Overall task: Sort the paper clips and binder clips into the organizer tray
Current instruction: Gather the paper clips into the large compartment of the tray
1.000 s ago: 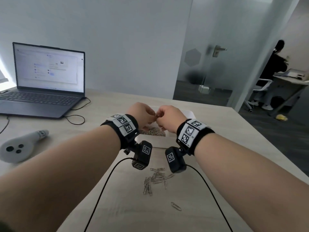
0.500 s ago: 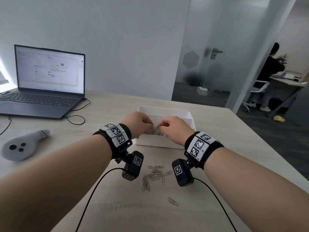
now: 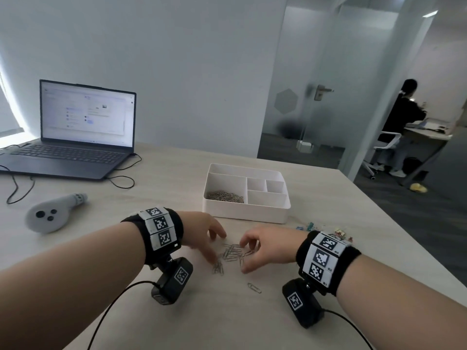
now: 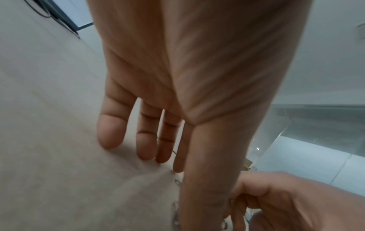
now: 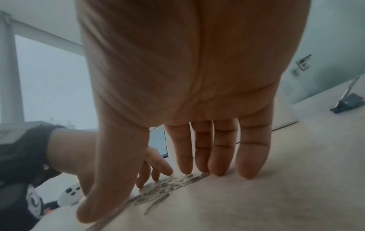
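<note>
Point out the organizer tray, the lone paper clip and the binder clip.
organizer tray (image 3: 243, 215): head view, near outer wall.
lone paper clip (image 3: 254, 287): head view, middle of its wire loop.
binder clip (image 5: 348, 101): right wrist view, dark body.

We see the organizer tray (image 3: 246, 210) on the bench (image 3: 177, 311), a little right of the middle and far from us. A heap of paper clips (image 3: 225, 196) lies in its large left compartment. Near us, before the tray, loose paper clips (image 3: 231, 253) lie on the bench between our left hand (image 3: 202, 233) and our right hand (image 3: 273, 246). One single clip (image 3: 254, 287) lies nearer still. Right of the tray's near corner lie binder clips (image 3: 312, 226). Far left stands a laptop (image 3: 75, 132), and a controller (image 3: 53, 215) lies before it.
</note>
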Demonstrator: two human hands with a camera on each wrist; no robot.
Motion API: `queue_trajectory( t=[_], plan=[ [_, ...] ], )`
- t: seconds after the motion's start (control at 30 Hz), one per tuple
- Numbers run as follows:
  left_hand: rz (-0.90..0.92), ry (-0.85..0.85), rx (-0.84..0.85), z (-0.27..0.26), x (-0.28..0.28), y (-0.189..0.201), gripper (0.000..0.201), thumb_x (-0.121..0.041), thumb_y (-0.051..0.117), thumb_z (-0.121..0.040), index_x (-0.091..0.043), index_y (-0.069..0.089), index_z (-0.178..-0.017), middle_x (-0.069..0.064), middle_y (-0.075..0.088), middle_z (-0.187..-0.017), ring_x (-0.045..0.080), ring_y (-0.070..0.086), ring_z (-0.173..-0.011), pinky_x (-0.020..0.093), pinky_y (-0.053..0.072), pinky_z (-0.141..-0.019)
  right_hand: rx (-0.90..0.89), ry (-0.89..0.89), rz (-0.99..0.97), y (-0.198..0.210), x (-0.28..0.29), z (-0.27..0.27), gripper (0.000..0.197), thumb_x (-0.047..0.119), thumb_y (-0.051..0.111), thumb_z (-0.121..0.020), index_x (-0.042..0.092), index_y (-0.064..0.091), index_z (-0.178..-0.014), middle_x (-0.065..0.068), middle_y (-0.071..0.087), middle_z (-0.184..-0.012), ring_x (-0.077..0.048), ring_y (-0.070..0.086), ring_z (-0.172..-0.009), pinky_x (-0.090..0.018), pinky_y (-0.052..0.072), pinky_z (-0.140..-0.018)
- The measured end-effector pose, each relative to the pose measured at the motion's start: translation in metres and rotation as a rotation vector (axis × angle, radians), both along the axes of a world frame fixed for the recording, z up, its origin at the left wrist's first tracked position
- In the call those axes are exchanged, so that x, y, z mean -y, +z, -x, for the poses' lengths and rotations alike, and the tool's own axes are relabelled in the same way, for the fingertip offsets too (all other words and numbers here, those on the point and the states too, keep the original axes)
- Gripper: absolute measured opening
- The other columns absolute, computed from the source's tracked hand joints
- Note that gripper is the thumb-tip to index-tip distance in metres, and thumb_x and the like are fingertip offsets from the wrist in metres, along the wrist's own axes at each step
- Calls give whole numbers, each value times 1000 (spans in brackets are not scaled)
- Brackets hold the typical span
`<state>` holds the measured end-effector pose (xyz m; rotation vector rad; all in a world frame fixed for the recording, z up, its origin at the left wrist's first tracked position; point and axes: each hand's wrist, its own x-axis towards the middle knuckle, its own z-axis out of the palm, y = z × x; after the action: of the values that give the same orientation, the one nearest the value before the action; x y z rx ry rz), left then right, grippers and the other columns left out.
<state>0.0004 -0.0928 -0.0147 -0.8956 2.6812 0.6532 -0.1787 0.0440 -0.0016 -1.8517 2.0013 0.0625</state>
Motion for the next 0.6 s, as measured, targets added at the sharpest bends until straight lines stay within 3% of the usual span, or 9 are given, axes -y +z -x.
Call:
queue_trajectory(
  t=[0.1, 0.2, 0.33, 0.47, 0.6],
  plan=[
    [82, -74, 28, -4, -12, 4, 77, -47, 86, -67, -34, 55, -137, -13, 57, -114, 12, 60, -103, 31, 50, -97, -87, 32, -3, 1, -11, -2, 79, 64, 82, -67, 29, 55, -133, 9, 59, -118, -12, 58, -102, -28, 49, -85],
    [117, -96, -4, -1, -20, 1, 73, -46, 87, -67, -33, 58, -133, -10, 59, -117, 12, 59, -99, 28, 50, -92, -136, 33, 7, -3, -18, -6, 80, 60, 84, -65, 27, 55, -131, 5, 58, -118, -16, 57, -102, -28, 44, -78],
    [117, -62, -69, 9, -25, -7, 57, -47, 85, -67, -34, 67, -119, -14, 63, -101, 13, 64, -90, 30, 55, -86, -110, 27, 49, -7, -16, -14, 60, 47, 83, -73, 25, 60, -124, 4, 64, -108, -15, 55, -92, -28, 42, -73],
    [110, -10, -150, 20, -32, -13, 39, -36, 83, -70, -31, 74, -107, -15, 62, -78, 11, 64, -73, 24, 53, -72, -83, 13, 116, -9, -7, -19, 44, 33, 79, -80, 22, 65, -120, 1, 69, -109, -13, 54, -89, -25, 40, -73],
    [119, 5, -171, 22, -35, -13, 41, -36, 82, -73, -28, 72, -112, -13, 63, -85, 8, 60, -66, 20, 48, -66, -47, -39, 155, -13, -5, -16, 45, 32, 77, -81, 23, 63, -123, 2, 67, -107, -14, 55, -89, -24, 39, -72]
  ],
)
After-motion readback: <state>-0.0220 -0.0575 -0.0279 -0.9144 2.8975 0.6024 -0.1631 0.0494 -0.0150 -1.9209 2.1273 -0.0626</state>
